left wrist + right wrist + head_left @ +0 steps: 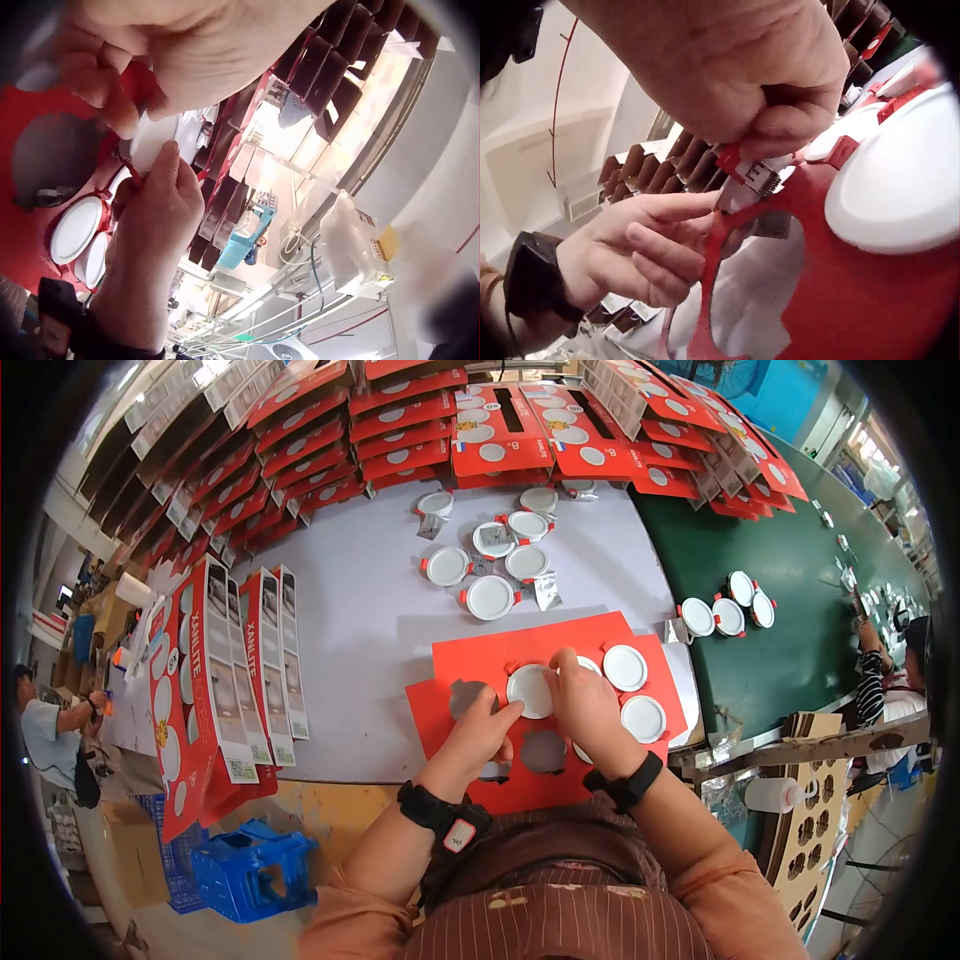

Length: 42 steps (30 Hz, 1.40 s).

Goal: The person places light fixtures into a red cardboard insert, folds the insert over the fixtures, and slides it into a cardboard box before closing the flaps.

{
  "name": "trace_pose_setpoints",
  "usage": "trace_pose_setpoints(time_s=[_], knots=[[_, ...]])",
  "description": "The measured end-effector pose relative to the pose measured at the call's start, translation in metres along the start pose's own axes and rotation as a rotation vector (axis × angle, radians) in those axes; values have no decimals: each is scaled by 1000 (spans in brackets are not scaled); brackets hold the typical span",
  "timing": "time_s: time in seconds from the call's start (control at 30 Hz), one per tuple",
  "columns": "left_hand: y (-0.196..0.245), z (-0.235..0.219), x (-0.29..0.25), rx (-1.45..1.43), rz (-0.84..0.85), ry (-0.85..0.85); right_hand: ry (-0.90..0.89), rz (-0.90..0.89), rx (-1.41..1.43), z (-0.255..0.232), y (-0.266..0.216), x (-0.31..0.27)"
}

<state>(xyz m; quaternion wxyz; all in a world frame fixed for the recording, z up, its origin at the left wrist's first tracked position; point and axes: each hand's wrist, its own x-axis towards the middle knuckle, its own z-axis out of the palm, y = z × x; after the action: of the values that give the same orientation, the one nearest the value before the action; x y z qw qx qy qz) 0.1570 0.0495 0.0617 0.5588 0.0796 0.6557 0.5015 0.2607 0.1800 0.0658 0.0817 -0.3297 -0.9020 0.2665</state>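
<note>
Both hands work on a white round downlight [529,692] with red clips, tilted at a hole of a red cardboard panel [492,648]. The right hand [592,708] pinches its right edge by a red clip [735,163], beside a metal spring-like part. From the left, the left hand [473,738] holds the opposite edge with thumb and finger, its other fingers loosely bent below the panel's edge in the right wrist view. Further downlights [625,667] sit in the panel's right-hand holes. Dark round holes [543,751] show nearer the body.
Several loose downlights [490,598] with silver packets lie on the white table [350,660] beyond the panel. More downlights [729,616] lie on the green surface to the right. Printed red boxes [500,435] line the back and left. A blue plastic crate [250,870] is below left.
</note>
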Motion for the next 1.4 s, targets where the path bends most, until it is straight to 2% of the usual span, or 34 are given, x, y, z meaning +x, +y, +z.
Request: trace_pose_setpoints(time_s=[0.1,0.2,0.27,0.37,0.43,0.47,0.57,0.63,0.77,0.83,0.97,1.03,1.07,1.13,1.17,1.3,1.4], knots=[[2,-2,4,70,7,46,-67,-1,174,9,11,7],[-2,-5,5,46,13,39,-194,-60,202,-2,16,2],[1,-2,3,63,24,40,-241,-23,105,-15,2,-4],[2,0,5,60,-4,35,-183,-10,87,-7,8,-5],[5,1,2,40,-11,38,-88,-106,245,6,18,0],[6,1,0,19,-14,47,-88,-98,250,9,21,0],[0,-1,7,48,-26,82,-184,-143,183,0,12,-3],[-2,-2,7,39,-13,84,-401,-120,-52,-18,-4,-7],[-2,2,6,25,33,99,-392,-78,-69,-5,-4,-9],[-2,1,6,31,21,93,-324,-107,59,6,4,-5],[3,2,2,41,-13,92,-377,-134,78,9,13,-4],[-6,-2,9,71,13,104,-391,-199,-218,-9,5,-6],[-8,-4,13,101,45,114,-386,-199,-222,-15,2,-8],[-3,-8,13,107,59,135,-344,-318,-311,-22,-3,-18],[-3,-8,11,114,60,158,-278,-489,-377,-9,12,-29],[6,-1,9,189,1,191,-342,-405,-556,-1,-2,-39],[0,-1,11,161,1,219,-268,-434,-584,3,-7,-41]])
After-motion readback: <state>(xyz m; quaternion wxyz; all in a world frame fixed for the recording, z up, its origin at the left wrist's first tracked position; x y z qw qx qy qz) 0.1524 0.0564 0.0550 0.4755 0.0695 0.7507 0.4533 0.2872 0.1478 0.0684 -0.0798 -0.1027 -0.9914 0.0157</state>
